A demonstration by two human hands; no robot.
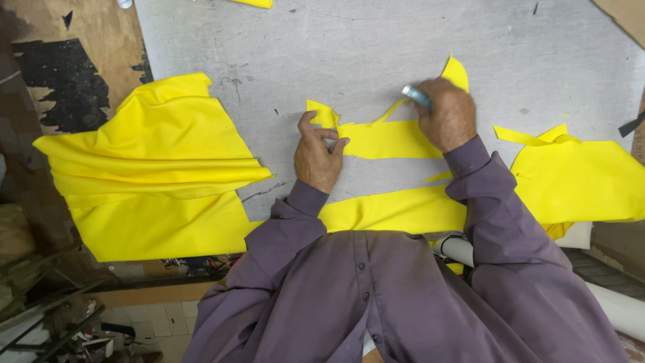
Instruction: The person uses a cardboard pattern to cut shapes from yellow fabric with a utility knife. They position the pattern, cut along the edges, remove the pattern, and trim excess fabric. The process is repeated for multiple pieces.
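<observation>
Head view, looking straight down. Yellow fabric strip [386, 139] lies flat on the grey counter [322, 47], long axis running left to right across the person's front, roughly level between the two hands. Its left end curls up into a small ragged tab; a thin sliver trails off its upper right edge toward a pointed yellow offcut [457, 72].

Left hand [319, 156]: fingers pinched down on the strip's left end, pressing it to the counter. Grip narrow, on cloth only.

Right hand [447, 114]: fist closed around a teal-handled tool [417, 96], whose end juts out up and to the left of the knuckles. Working tip hidden under the hand; kind of tool not certain. The hand sits over the strip's right end, so the strip stretches leftward from this grip toward the left hand. Both hands touch the strip, one at each end.

Nearer the body: a second, longer yellow band [393, 210], parallel to the first, apart from it by bare counter. Far left: large folded yellow fabric pile [154, 175] overhanging the counter edge. Far right: another yellow cut piece [578, 178]. White roll [463, 250] under the right sleeve.
</observation>
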